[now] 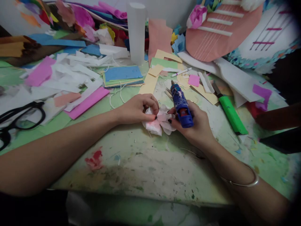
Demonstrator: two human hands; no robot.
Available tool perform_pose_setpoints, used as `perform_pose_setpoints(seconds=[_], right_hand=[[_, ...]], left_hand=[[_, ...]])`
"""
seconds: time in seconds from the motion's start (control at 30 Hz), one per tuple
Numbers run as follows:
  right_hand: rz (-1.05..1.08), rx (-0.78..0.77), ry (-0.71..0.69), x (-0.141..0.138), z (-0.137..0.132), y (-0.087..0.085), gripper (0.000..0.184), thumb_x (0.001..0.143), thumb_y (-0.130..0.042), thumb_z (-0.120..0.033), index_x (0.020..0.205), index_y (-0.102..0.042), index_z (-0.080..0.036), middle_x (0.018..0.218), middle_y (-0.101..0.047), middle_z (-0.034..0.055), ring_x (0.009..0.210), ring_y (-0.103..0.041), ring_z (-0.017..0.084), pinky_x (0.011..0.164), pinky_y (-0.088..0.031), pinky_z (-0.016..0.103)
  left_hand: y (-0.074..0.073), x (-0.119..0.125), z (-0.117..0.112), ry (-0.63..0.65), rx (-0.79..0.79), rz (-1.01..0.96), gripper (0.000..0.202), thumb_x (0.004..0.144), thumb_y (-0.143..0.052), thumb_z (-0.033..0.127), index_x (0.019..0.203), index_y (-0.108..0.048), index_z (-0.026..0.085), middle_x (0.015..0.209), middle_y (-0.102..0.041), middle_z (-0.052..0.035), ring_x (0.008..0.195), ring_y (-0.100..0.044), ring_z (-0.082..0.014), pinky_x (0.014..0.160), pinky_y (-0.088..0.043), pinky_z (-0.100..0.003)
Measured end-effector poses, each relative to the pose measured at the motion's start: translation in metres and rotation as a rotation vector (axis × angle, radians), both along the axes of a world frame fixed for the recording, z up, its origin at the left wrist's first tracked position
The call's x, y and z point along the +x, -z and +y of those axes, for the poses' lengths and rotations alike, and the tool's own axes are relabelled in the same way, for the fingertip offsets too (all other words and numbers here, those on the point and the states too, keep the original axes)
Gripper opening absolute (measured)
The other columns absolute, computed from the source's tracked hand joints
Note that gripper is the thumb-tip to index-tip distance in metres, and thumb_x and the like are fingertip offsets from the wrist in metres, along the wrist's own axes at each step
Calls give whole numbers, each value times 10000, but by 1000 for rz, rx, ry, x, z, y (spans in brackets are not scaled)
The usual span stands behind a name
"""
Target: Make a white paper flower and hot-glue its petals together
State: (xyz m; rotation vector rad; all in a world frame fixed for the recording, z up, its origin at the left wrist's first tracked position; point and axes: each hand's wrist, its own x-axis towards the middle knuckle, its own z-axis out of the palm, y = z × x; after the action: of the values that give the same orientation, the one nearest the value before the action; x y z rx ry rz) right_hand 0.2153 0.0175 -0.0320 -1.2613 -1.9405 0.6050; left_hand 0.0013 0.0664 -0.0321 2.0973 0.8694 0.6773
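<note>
A white and pale pink paper flower (162, 120) lies on the table in front of me, its petals spread. My left hand (143, 108) is closed on the flower's left side, thumb and curled fingers pinching a petal. In my right hand (196, 121) is a blue hot glue gun (180, 105), its nozzle pointing away from me and strands of dried glue on its body. The right thumb and a fingertip also touch the flower's right petals. My palm hides the gun's handle.
Black glasses (22, 121) lie at left, near white paper strips (77, 70). Blue cards (123, 73) are stacked behind the flower, before a white paper roll (136, 33). A green-handled knife (231, 113) lies right. Guitar-shaped paper pieces (222, 34) stand behind; a red scrap (94, 159) lies in front.
</note>
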Motion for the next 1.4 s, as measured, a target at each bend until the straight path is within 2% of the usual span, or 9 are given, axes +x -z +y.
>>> perform_pose_setpoints(seconds=[0.43,0.63,1.0,1.4], right_hand=[[14,-30,16,-1,-1,0,244,707,-702,-242,912,-571,-227,851,-621,32,771,-575,187,672,-459,329],[6,-24,24,-1,0,1,235,699,-698,-232,902,-579,-234,856,-635,32,755,-581,192,686,-474,352],[-20,-5,40,-3,0,-1,211,686,-687,-205,861,-571,-225,850,-631,31,769,-597,199,709,-467,355],[0,-9,30,-4,0,1,194,728,-654,-201,899,-565,-223,855,-628,36,759,-596,195,693,-464,351]], left_hand=[[-2,-1,0,-7,-37,-8,96,671,-601,159,721,-683,162,930,-635,-51,839,-591,-156,781,-462,-306],[-5,-2,0,8,-72,-37,96,667,-630,177,732,-700,169,955,-653,-63,888,-600,-179,773,-461,-302],[-3,2,-1,-20,-50,-28,53,676,-669,206,681,-689,158,921,-662,-59,827,-609,-159,775,-473,-291],[0,2,-1,-51,-68,-55,84,698,-663,194,759,-704,153,913,-667,-69,806,-608,-152,758,-474,-294]])
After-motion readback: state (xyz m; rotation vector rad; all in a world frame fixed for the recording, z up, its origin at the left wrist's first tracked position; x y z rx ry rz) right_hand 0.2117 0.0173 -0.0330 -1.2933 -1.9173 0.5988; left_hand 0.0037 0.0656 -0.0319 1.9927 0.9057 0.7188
